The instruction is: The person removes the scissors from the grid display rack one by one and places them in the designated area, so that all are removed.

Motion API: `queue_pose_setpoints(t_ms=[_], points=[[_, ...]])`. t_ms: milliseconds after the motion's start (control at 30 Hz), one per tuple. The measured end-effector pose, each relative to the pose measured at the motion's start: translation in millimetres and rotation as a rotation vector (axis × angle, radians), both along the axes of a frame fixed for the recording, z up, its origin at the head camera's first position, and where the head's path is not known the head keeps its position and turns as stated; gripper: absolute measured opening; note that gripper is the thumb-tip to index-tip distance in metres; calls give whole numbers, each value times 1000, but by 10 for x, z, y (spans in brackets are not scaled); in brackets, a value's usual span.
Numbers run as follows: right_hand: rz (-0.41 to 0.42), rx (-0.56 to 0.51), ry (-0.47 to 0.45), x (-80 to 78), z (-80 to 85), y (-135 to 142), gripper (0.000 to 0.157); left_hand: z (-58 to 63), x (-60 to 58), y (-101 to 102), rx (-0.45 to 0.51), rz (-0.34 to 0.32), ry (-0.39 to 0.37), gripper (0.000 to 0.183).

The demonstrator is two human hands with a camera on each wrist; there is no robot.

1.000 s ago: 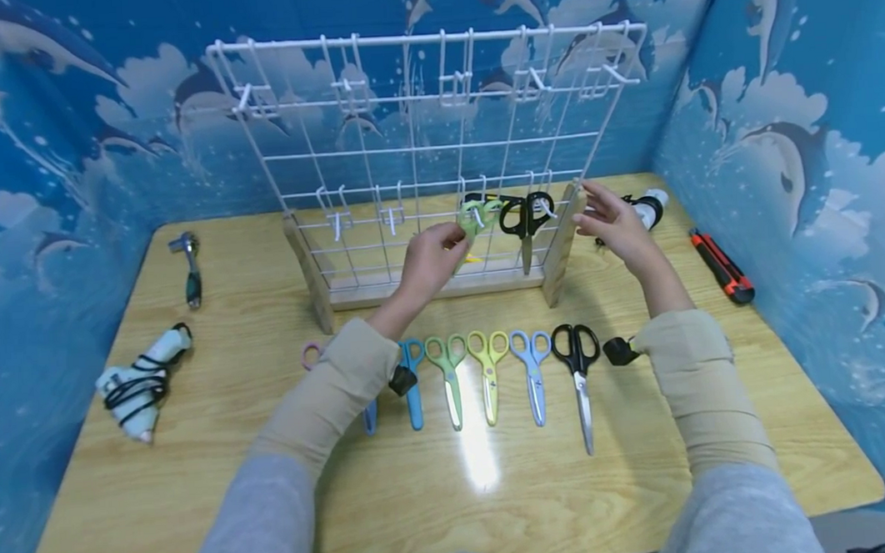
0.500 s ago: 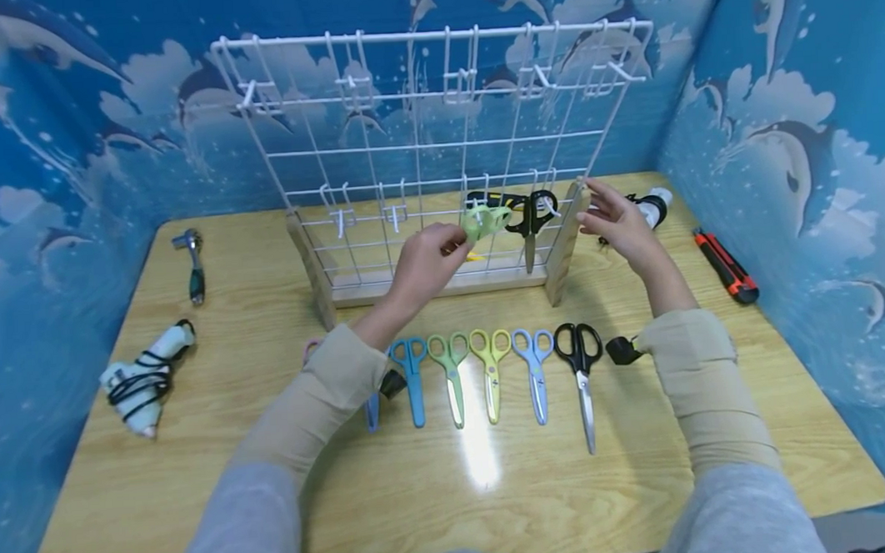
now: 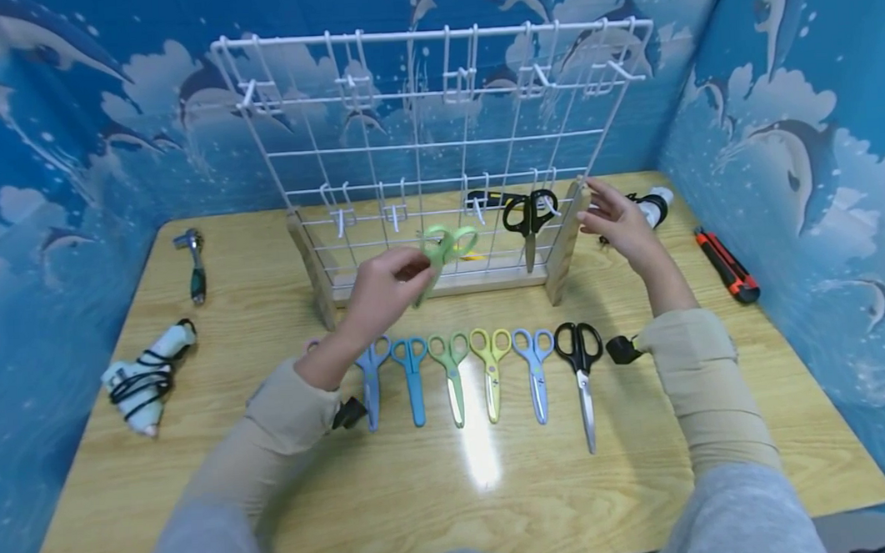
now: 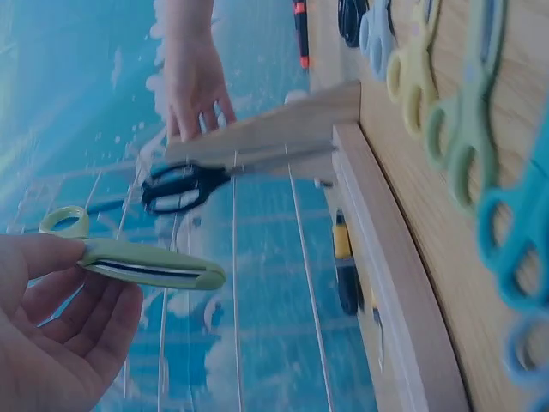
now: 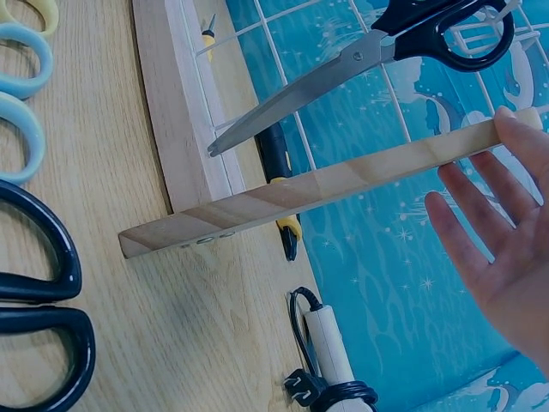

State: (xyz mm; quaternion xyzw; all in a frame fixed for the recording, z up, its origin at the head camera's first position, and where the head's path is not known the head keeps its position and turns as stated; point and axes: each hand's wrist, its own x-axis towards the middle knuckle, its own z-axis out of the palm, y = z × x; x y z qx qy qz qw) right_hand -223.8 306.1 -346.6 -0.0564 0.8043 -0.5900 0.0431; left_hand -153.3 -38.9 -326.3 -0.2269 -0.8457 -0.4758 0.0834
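Light green scissors [image 3: 444, 241] are pinched by my left hand [image 3: 387, 292], handles up, in front of the white wire rack [image 3: 436, 146]. In the left wrist view, thumb and fingertips grip the scissors [image 4: 154, 264] at the blade's handle end. My right hand [image 3: 620, 225] touches the rack's right wooden post [image 3: 561, 249]. In the right wrist view, its thumb rests on the post's upper end, with the fingers loosely extended. Black-handled scissors [image 3: 529, 213] hang from a lower right hook. Beside them, another lower hook [image 3: 477, 210] is bare.
A row of scissors, including green [image 3: 451, 368], yellow [image 3: 491, 366] and black [image 3: 580, 353] pairs, lies before the rack. A ratchet [image 3: 195, 264] and corded tool [image 3: 147, 375] lie left, a red-black utility knife [image 3: 726, 266] right. A yellow-black tool [image 4: 345, 257] lies behind the rack.
My left hand has drawn the green scissors off the lower hook beside the hanging black pair, moving left and toward me. The right hand has stayed at the post.
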Motion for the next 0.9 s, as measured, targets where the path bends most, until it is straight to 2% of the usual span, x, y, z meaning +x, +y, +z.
queue_pose_setpoints(t_ms=[33, 67, 100, 167, 200, 233, 300, 333, 400, 467, 500, 633, 700, 800, 900], points=[[-1, -5, -6, -53, -61, 46, 60, -3, 35, -70, 11, 12, -23, 14], [3, -27, -8, -122, -147, 109, 60, -102, 14, -175, 47, 3, -45, 17], [1, -37, -17, -183, -217, 158, 60, -110, 49, -252, 60, 14, -61, 17], [34, -125, -13, -369, -465, 345, 63, -137, 116, -410, 66, 49, -107, 17], [11, -72, -22, -343, -427, 314, 62, -151, 153, -490, 61, 70, -122, 18], [14, -83, -27, -321, -406, 303, 62, -166, 186, -570, 52, 96, -149, 20], [13, -77, -22, -205, -272, 212, 62, -442, 161, -801, 8, 169, -131, 21], [7, -65, -17, -139, -196, 161, 61, -667, 106, -949, -13, 203, -135, 23], [-34, 36, -25, 69, 81, -36, 59, -1089, 16, -1237, -50, 276, -142, 28], [-42, 51, -16, 125, 153, -91, 59, -1510, -70, -1532, -86, 355, -138, 29], [-40, 55, -14, 126, 156, -92, 59, -1585, -50, -1636, -114, 392, -162, 30], [-46, 80, -20, 120, 151, -113, 60, -1611, 160, -1908, -187, 526, -251, 35], [-44, 89, -21, 128, 159, -125, 60, -1635, 261, -2005, -218, 568, -289, 40], [-38, 87, -14, 109, 139, -119, 60, -1672, 388, -2108, -252, 604, -355, 50], [-14, 47, 3, -5, 4, -17, 59, -1660, 482, -2161, -268, 621, -396, 54]])
